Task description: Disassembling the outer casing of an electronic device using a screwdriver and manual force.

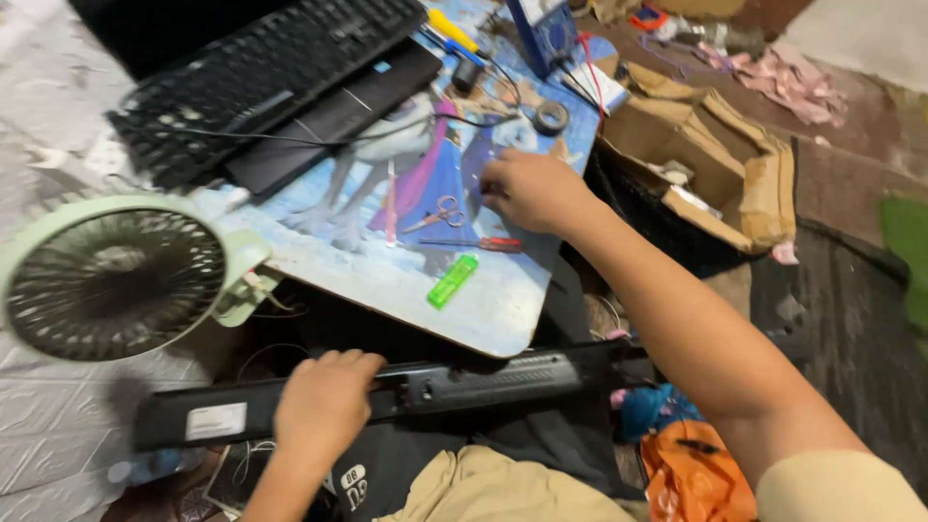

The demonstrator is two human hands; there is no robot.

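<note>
The left hand (pixel 324 401) was found closed over the top edge of a long black casing (pixel 406 391), which lay across the lap below the low table (pixel 503 309). The casing appeared partly opened near its middle, so disassembly was judged under way rather than finished; no removed parts could be made out. The right hand (pixel 532 188) was stretched out over the table with its fingers curled downward; whether anything was gripped could not be told. Just beside it lay small scissors (pixel 440 213) and a red-handled screwdriver (pixel 483 244), both untouched, with a green lighter (pixel 452 280) nearer the table edge. A roll of tape (pixel 551 118) lay farther back. To the right, an open cardboard box (pixel 715 164) was noted, holding pale scraps that could not be identified. A black keyboard (pixel 261 82) and a pale green fan (pixel 116 280) stood to the left.
</note>
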